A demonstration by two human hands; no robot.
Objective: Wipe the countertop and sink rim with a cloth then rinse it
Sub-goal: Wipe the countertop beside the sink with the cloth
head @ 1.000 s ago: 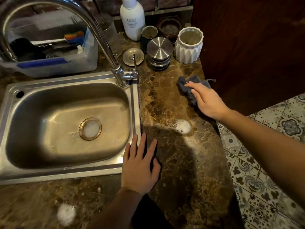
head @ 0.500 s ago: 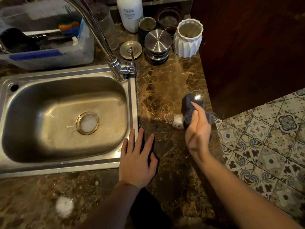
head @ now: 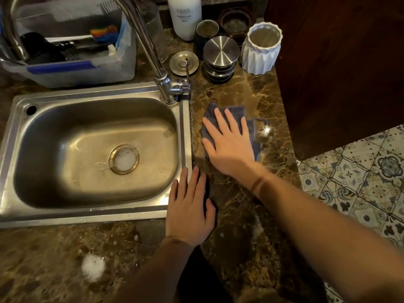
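Note:
A dark blue-grey cloth (head: 253, 127) lies flat on the brown marble countertop (head: 247, 206), just right of the steel sink's rim (head: 185, 132). My right hand (head: 229, 143) presses on the cloth, palm down with fingers spread. My left hand (head: 189, 206) rests flat at the sink's front right corner, fingers apart, holding nothing. The sink basin has foam over its drain (head: 124, 159). A blob of foam (head: 93, 267) sits on the counter in front of the sink.
The faucet (head: 162, 79) arches over the sink's back right corner. Behind it stand a white bottle (head: 184, 17), a drain plug (head: 184, 63), stacked steel lids (head: 220, 56), a white ribbed pot (head: 262, 48) and a plastic bin (head: 72, 71). Patterned floor tiles (head: 360, 182) lie right.
My right hand swept the cloth from the counter's right edge, over a foam patch that is now gone, to beside the sink rim. My left hand stayed put.

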